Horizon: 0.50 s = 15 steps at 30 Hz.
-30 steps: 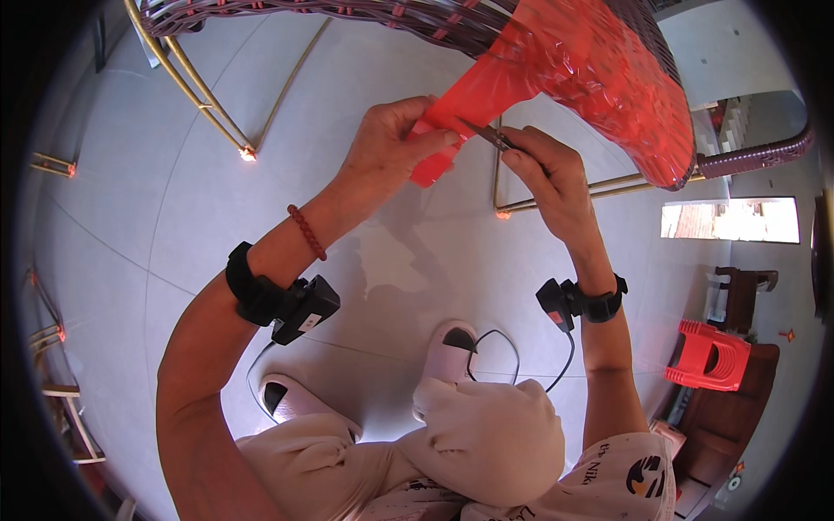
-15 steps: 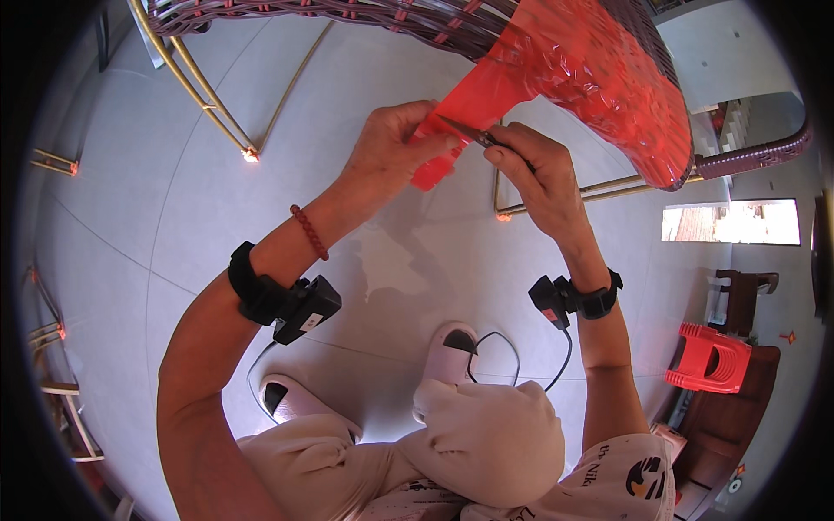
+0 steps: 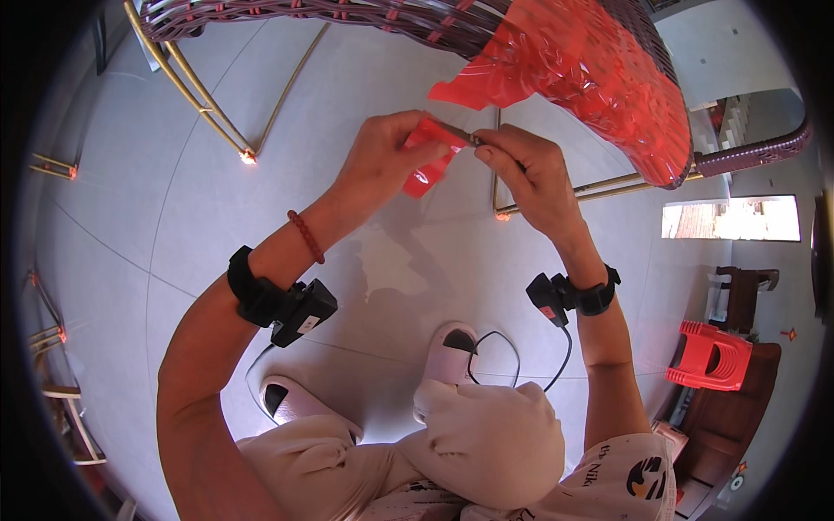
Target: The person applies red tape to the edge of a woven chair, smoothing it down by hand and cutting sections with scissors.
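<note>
My left hand pinches a short piece of red plastic film, which hangs below its fingers. In my right hand is a small dark pair of scissors, its blades pointing left at the upper edge of that piece. Just above both hands, the free end of a larger red film wrapping hangs loose and apart from the piece. This wrapping covers the right part of a dark woven wicker chair and looks crinkled and shiny. The scissors' handles are mostly hidden in my right hand.
Gold metal legs of the chair reach down to the grey tiled floor. Red stacked stools stand at the right by dark wooden furniture. More gold legs show at the far left. Cables hang from both wrist devices.
The red film has been cut through: the piece in my left hand is now separate from the chair's wrapping. Both hands have shifted slightly, and the wrapping's loose end has sprung up.
</note>
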Each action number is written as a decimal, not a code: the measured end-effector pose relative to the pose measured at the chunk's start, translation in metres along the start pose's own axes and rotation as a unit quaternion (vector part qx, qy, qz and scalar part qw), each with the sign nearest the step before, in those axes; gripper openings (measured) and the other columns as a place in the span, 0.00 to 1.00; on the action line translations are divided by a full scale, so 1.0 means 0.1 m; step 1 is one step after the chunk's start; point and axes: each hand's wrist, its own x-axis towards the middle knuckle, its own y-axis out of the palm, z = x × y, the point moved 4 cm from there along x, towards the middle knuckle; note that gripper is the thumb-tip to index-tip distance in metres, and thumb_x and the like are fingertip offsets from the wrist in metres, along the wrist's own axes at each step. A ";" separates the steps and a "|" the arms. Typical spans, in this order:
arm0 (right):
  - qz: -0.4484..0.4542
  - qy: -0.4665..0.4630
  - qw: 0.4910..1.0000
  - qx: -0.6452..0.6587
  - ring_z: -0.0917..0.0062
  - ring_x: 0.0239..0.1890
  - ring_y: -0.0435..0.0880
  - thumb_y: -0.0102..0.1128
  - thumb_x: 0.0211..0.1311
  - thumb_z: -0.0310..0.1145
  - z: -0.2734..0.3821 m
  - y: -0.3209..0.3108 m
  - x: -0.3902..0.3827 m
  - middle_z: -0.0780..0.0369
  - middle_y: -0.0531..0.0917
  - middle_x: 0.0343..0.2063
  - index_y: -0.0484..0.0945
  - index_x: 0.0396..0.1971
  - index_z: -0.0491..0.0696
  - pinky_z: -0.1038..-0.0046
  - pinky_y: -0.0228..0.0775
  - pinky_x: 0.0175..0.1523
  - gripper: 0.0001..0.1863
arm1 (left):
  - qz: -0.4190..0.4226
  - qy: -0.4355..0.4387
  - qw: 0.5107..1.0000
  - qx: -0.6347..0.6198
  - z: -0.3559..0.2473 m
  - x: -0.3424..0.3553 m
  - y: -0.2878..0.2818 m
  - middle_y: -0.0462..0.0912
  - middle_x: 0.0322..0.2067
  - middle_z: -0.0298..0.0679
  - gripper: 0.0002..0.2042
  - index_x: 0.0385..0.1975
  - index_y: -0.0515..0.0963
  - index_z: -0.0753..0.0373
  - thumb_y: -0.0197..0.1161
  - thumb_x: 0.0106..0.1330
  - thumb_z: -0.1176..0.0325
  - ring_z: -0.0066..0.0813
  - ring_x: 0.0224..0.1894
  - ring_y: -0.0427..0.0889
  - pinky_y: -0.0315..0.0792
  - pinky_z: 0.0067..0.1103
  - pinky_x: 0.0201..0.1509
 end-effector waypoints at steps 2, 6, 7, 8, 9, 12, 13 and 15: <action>0.027 0.036 0.999 0.014 0.67 0.22 0.71 0.56 0.59 0.30 -0.11 0.05 -0.09 0.56 0.73 0.21 0.76 0.33 0.39 0.71 0.63 0.29 0.08 | -0.002 -0.005 1.000 0.021 0.10 -0.01 -0.02 0.80 0.29 0.33 0.07 0.38 0.77 0.65 0.58 0.62 0.72 0.16 0.30 0.78 0.74 0.15 0.34; 0.046 0.092 0.994 0.022 0.58 0.27 0.74 0.54 0.60 0.31 -0.43 0.43 -0.59 0.52 0.75 0.25 0.76 0.36 0.40 0.67 0.66 0.32 0.10 | -0.073 -0.090 0.993 0.029 0.50 -0.06 -0.40 0.79 0.27 0.35 0.06 0.36 0.77 0.66 0.58 0.61 0.73 0.19 0.28 0.78 0.74 0.16 0.32; 0.064 0.113 0.991 0.033 0.58 0.29 0.76 0.54 0.60 0.33 -0.56 0.60 -0.81 0.52 0.77 0.27 0.76 0.35 0.40 0.67 0.67 0.34 0.11 | -0.073 -0.083 0.993 0.028 0.56 -0.07 -0.53 0.79 0.27 0.35 0.06 0.36 0.77 0.66 0.58 0.61 0.73 0.19 0.28 0.78 0.74 0.16 0.32; 0.098 0.168 0.981 0.019 0.57 0.34 0.78 0.54 0.60 0.33 -0.67 0.79 -1.04 0.52 0.78 0.31 0.76 0.37 0.41 0.66 0.69 0.38 0.12 | -0.108 -0.096 0.989 0.031 0.66 -0.07 -0.69 0.79 0.27 0.36 0.07 0.37 0.76 0.66 0.59 0.60 0.73 0.21 0.28 0.79 0.75 0.17 0.31; 0.106 0.156 0.982 0.016 0.57 0.40 0.77 0.54 0.59 0.33 -0.73 0.95 -1.28 0.52 0.79 0.35 0.75 0.42 0.43 0.66 0.70 0.44 0.13 | -0.144 -0.108 0.983 0.033 0.71 -0.07 -0.83 0.80 0.28 0.37 0.08 0.37 0.76 0.66 0.59 0.60 0.72 0.22 0.29 0.79 0.75 0.18 0.31; 0.248 0.192 0.949 -0.027 0.60 0.48 0.74 0.54 0.58 0.34 -1.03 1.29 -1.88 0.53 0.73 0.49 0.69 0.51 0.47 0.65 0.69 0.49 0.20 | -0.212 -0.148 0.966 -0.006 0.69 -0.07 -1.07 0.80 0.29 0.39 0.10 0.39 0.75 0.67 0.60 0.60 0.72 0.26 0.30 0.80 0.76 0.20 0.32; 0.255 0.190 0.948 -0.029 0.60 0.48 0.74 0.54 0.58 0.34 -1.03 1.28 -1.84 0.53 0.73 0.49 0.69 0.51 0.47 0.65 0.69 0.49 0.20 | -0.218 -0.150 0.964 -0.011 0.66 -0.08 -1.12 0.80 0.29 0.39 0.10 0.39 0.75 0.67 0.60 0.60 0.72 0.26 0.30 0.80 0.76 0.20 0.32; 0.162 0.059 0.962 -0.211 0.62 0.50 0.72 0.59 0.54 0.32 -0.96 1.10 -1.60 0.56 0.68 0.54 0.69 0.51 0.48 0.68 0.70 0.48 0.23 | -0.269 -0.135 0.953 -0.011 0.61 -0.08 -1.23 0.80 0.30 0.40 0.12 0.40 0.73 0.68 0.61 0.59 0.71 0.29 0.31 0.81 0.77 0.21 0.32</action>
